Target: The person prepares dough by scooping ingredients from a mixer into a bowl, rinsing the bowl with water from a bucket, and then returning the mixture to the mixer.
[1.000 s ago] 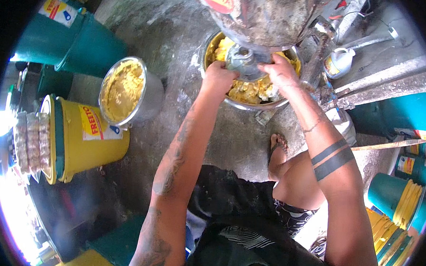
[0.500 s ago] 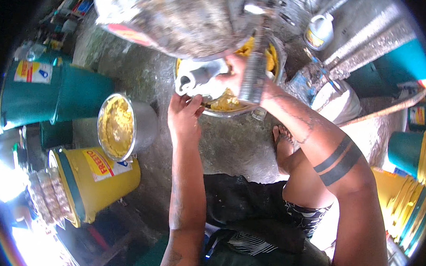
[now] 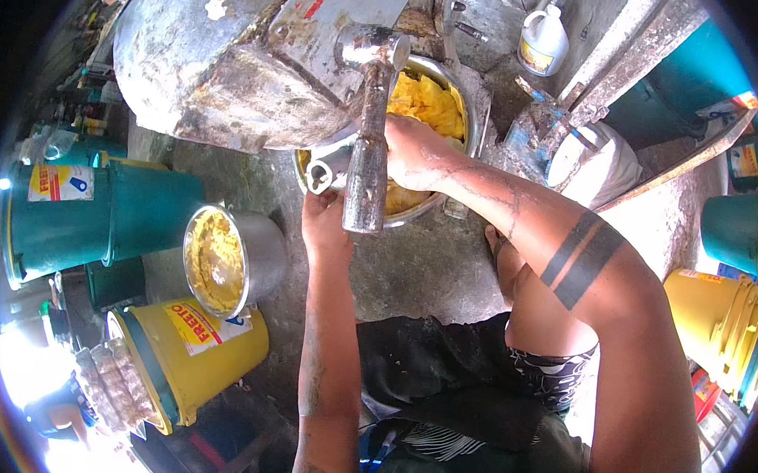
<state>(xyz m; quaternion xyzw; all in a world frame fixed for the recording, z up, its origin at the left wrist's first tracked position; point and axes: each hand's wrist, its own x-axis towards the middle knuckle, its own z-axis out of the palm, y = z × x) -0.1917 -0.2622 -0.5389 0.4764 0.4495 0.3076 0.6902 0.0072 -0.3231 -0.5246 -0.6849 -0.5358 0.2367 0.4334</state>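
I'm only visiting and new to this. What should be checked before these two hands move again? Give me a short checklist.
1. Left hand on the metal part: ok, the fingers appear to grip its lower end.
2. Right hand grip: cannot tell, its fingertips are hidden.
3. Clear view of the metal part: not ok, the machine's upright handle blocks some of it.
4. Bowl beneath the work: ok, with yellow mixture in it.
5. Machine switched off: cannot tell, no switch is readable.
6. Second pot apart from both hands: ok, off to the left.
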